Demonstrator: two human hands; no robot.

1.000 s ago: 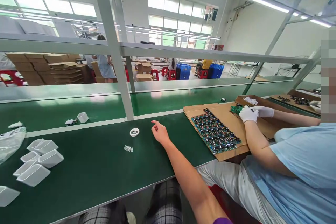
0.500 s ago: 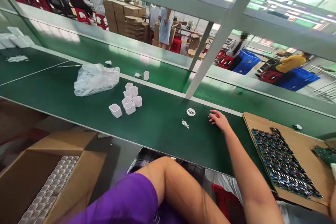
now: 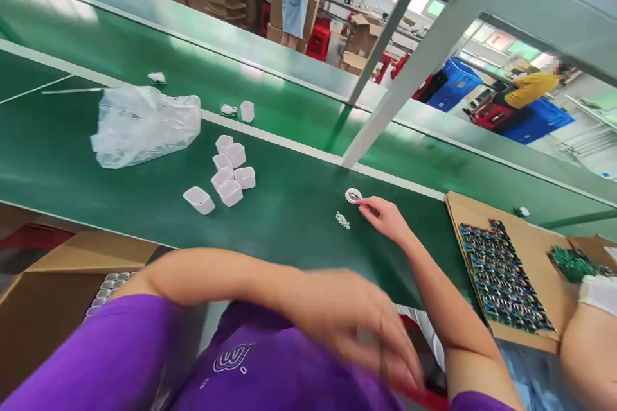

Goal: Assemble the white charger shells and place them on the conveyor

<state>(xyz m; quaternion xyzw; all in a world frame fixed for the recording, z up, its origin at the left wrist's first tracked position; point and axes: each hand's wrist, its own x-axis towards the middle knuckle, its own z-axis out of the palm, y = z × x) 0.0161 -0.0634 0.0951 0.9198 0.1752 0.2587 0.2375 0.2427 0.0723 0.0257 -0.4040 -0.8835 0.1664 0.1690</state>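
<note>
The left hand [image 3: 366, 327] is smeared by motion in front of the purple shirt [image 3: 274, 372]; I can't say whether its grip is loose or clenched. At the right hand [image 3: 388, 221], the fingertips meet the near right edge of the white ring [image 3: 348, 195] and cover a bit of it; whether that grip has taken hold is too small to tell. The ring lies on the worktop [image 3: 289, 225], just behind a pile [image 3: 342, 220] of tiny clear pieces whose shapes blur together. The left sleeve [image 3: 110, 353] hides much of the carton [image 3: 43, 327], which the frame also cuts off. The bag's [image 3: 144, 125] contents are unclear.

Half a second ago the right hand was apart from the ring, fingers spread, and the left hand was out of frame. The ring, pile and cups [image 3: 230, 192] keep their arrangement.
</note>
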